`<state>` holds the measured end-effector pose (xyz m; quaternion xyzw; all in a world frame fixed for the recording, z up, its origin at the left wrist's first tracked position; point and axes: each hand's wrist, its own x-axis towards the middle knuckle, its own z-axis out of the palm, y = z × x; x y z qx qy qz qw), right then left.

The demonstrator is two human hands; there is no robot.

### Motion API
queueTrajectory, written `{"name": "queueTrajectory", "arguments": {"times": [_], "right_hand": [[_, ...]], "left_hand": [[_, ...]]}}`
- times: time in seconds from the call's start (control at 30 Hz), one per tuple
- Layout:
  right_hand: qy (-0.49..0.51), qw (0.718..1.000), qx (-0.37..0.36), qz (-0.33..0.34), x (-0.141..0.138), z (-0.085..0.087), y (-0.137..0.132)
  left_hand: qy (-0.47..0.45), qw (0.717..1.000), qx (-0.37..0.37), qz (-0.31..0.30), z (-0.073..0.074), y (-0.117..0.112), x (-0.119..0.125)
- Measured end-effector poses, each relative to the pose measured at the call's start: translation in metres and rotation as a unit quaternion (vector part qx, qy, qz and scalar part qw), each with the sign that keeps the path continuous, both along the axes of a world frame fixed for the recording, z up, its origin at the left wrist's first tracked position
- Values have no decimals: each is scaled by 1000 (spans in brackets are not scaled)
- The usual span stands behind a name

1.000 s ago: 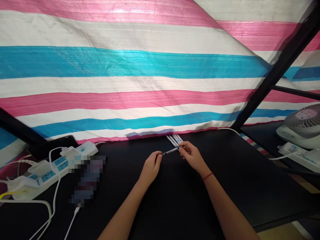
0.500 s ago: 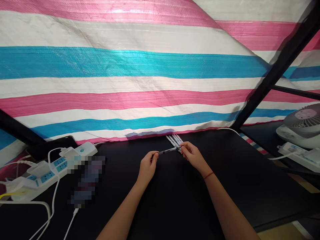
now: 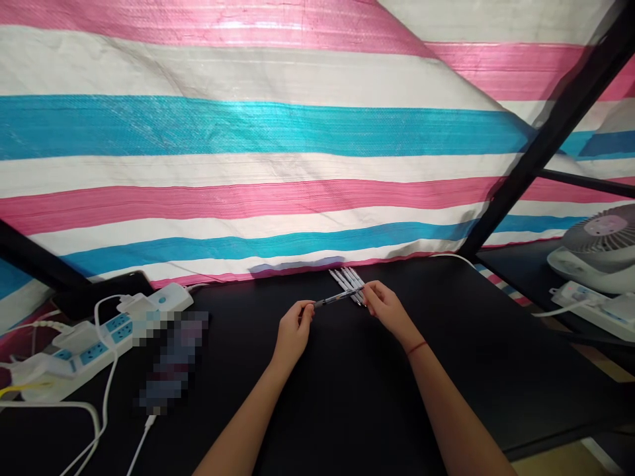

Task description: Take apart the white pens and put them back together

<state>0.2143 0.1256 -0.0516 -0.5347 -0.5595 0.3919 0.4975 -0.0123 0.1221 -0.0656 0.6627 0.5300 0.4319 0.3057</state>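
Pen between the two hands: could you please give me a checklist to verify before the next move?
1. Left hand pinches one end of the pen: ok.
2. Right hand holds the other end: ok.
3. White pens lie side by side on the black table: ok.
4. Right hand clear of the white pens: cannot tell, they overlap in this view.
5. Power strip apart from both hands: ok.

Looks like a small makeshift desk corner; cannot be told whether in a home or a dormitory. Has a striped plastic sheet (image 3: 248, 125) for a wall, a black frame (image 3: 497, 210) along it, and on or beside the black desk (image 3: 496, 344) a power strip (image 3: 173, 297), white cables (image 3: 149, 422) and a fan (image 3: 608, 235).
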Motion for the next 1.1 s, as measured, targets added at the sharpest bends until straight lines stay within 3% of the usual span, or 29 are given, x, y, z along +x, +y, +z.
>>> {"name": "queueTrajectory", "arguments": {"times": [0.2,0.37,0.57,0.8,0.97,1.1], "right_hand": [[27,999,-36,-7,0,2,-1],[-15,1000,10,14,0,2,-2],[41,999,5,8,0,4,-1],[-50,999,-2,-3,4,-4,0],[18,1000,18,-7,7,-3,2],[97,993,26,-67,11,-4,5]], "left_hand": [[3,1000,2,-1,2,-1,1],[6,1000,-1,-5,2,-2,1],[2,1000,-1,-2,2,-2,1],[-7,1000,-3,-8,2,-2,2],[-3,1000,-12,10,3,-2,0],[-11,999,-20,34,0,-1,-3]]}}
